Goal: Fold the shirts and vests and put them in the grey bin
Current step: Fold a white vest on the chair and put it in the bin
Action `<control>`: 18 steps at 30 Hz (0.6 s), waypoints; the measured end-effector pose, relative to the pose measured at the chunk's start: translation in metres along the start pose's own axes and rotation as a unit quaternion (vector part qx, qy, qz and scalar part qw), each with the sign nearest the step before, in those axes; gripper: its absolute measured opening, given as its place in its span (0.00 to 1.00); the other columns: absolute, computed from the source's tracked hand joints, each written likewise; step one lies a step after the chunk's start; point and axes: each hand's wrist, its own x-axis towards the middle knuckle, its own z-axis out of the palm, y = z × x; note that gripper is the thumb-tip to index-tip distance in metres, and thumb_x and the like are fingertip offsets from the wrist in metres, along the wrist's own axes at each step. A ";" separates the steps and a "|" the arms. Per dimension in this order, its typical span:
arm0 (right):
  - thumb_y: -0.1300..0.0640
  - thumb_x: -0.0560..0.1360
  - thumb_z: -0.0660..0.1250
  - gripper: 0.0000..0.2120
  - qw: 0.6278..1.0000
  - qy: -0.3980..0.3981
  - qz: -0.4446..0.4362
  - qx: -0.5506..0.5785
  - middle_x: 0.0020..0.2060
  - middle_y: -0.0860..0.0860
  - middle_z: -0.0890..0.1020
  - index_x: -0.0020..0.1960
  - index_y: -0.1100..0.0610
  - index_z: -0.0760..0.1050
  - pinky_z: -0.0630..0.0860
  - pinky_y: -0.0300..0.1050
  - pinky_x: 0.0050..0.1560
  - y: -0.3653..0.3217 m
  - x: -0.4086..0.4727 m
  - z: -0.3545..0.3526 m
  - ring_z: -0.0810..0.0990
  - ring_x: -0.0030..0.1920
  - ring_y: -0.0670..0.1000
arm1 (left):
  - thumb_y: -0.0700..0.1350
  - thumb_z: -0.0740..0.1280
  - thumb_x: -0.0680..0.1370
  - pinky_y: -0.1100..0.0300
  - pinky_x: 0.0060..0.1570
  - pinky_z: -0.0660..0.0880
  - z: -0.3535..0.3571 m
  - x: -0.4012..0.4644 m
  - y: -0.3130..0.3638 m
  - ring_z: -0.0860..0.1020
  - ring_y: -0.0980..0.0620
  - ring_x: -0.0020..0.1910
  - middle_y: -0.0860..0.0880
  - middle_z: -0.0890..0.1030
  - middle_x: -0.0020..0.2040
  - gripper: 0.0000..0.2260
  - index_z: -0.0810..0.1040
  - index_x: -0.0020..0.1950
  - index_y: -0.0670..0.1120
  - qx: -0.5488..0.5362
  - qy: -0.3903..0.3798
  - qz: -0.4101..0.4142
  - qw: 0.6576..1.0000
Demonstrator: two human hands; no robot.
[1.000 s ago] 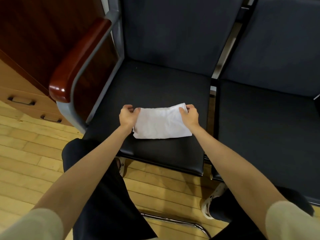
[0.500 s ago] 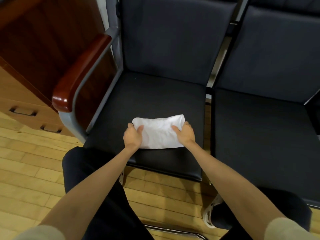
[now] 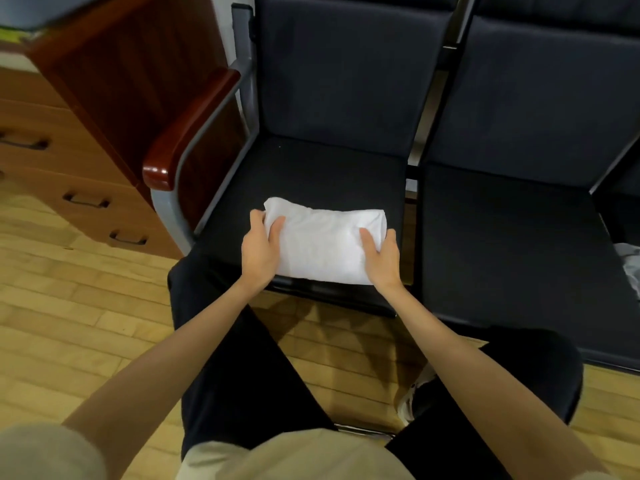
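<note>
you have one folded white garment lying at the front edge of the left chair seat, roughly at 12 o'clock from your lap, and whether it is a shirt or a vest cannot be told from the bundle. your left hand holds its 9 o'clock end, thumb laid on top and fingers curled around the far corner; your right hand holds the 3 o'clock end, thumb on top, with the other fingers wrapped at the side edge. judging by the soft creases and rounded far edge, the cloth is light, limp and not slippery, so it will sag and spring open if you lift it by one end only. take it from both short ends, fingers slid under and thumbs pressing the layers together, and carry it flat. count: one white bundle in your hands, and one crumpled pale cloth peeking in at 3 o'clock on the right chair seat, possibly another garment to fold. two seats show in full, one wooden armrest at 10 o'clock, three drawer handles on the cabinet at 9 o'clock. a grey shape at the 11 o'clock corner may be the bin; too cropped to say.
</note>
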 end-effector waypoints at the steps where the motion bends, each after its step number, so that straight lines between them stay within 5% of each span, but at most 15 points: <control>1: 0.48 0.80 0.63 0.16 1.000 0.004 -0.008 0.012 0.38 0.51 0.70 0.50 0.62 0.66 0.71 0.42 0.40 -0.003 -0.003 0.001 0.70 0.38 0.47 | 0.50 0.59 0.83 0.67 0.31 0.70 -0.004 0.000 0.003 0.73 0.57 0.34 0.55 0.73 0.39 0.08 0.66 0.55 0.45 -0.004 0.012 0.010 1.000; 5: 0.48 0.81 0.61 0.17 0.999 -0.006 -0.012 0.044 0.41 0.51 0.73 0.52 0.64 0.68 0.72 0.34 0.39 -0.015 0.008 0.009 0.72 0.40 0.46 | 0.49 0.59 0.83 0.72 0.34 0.70 -0.010 0.015 0.006 0.73 0.59 0.35 0.57 0.72 0.40 0.07 0.66 0.54 0.46 -0.009 0.044 0.018 0.999; 9: 0.48 0.81 0.61 0.21 0.999 -0.018 -0.004 0.049 0.43 0.55 0.72 0.53 0.68 0.68 0.73 0.39 0.43 -0.021 0.045 0.028 0.71 0.42 0.49 | 0.47 0.59 0.83 0.72 0.34 0.69 -0.006 0.051 -0.002 0.73 0.66 0.34 0.56 0.71 0.38 0.07 0.66 0.51 0.44 -0.004 0.060 0.010 0.998; 13: 0.49 0.81 0.61 0.14 0.998 -0.029 0.029 0.037 0.40 0.51 0.72 0.50 0.61 0.68 0.72 0.32 0.38 -0.033 0.091 0.053 0.71 0.41 0.46 | 0.47 0.59 0.83 0.71 0.36 0.70 0.003 0.102 -0.014 0.73 0.68 0.36 0.57 0.72 0.40 0.07 0.65 0.51 0.45 0.009 0.051 -0.005 0.999; 18: 0.50 0.81 0.61 0.17 0.997 -0.046 0.054 0.010 0.41 0.56 0.72 0.52 0.66 0.68 0.71 0.33 0.39 -0.069 0.128 0.075 0.71 0.42 0.48 | 0.46 0.60 0.83 0.71 0.33 0.67 -0.007 0.152 -0.004 0.74 0.66 0.35 0.58 0.71 0.38 0.06 0.65 0.50 0.45 0.020 0.053 -0.018 0.998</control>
